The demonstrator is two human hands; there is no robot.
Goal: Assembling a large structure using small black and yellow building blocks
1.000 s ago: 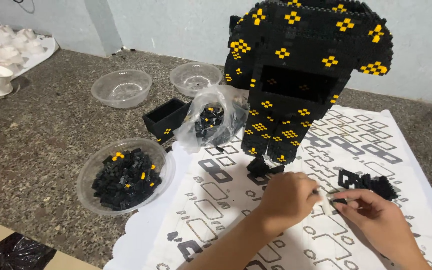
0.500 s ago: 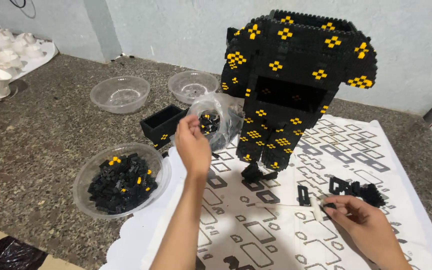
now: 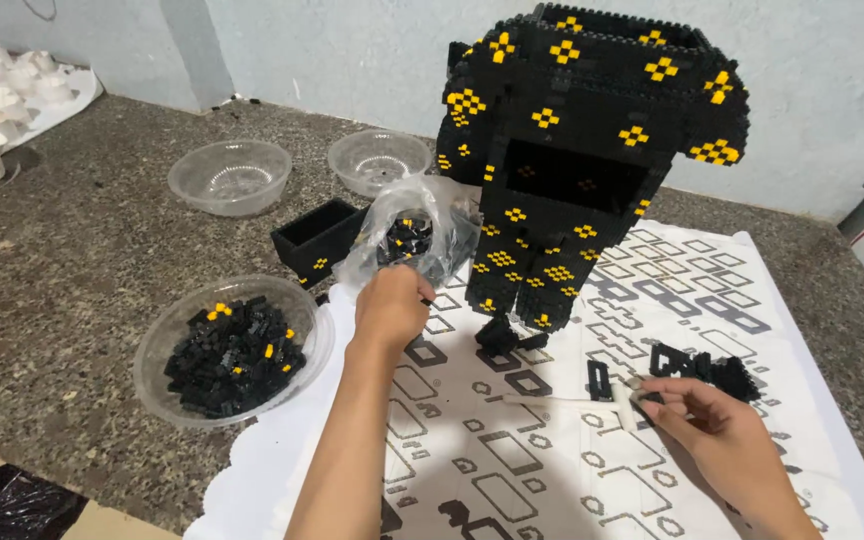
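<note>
Left fingers (image 3: 414, 296) at brick bag (image 3: 414, 240) mouth

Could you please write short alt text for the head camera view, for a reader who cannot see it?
A person's left hand reaches into a clear plastic bag of small black bricks beside a tall black-and-yellow brick model, while the right hand pinches a small piece over a patterned white sheet. A clear bowl of black bricks sits on the stone counter.
</note>
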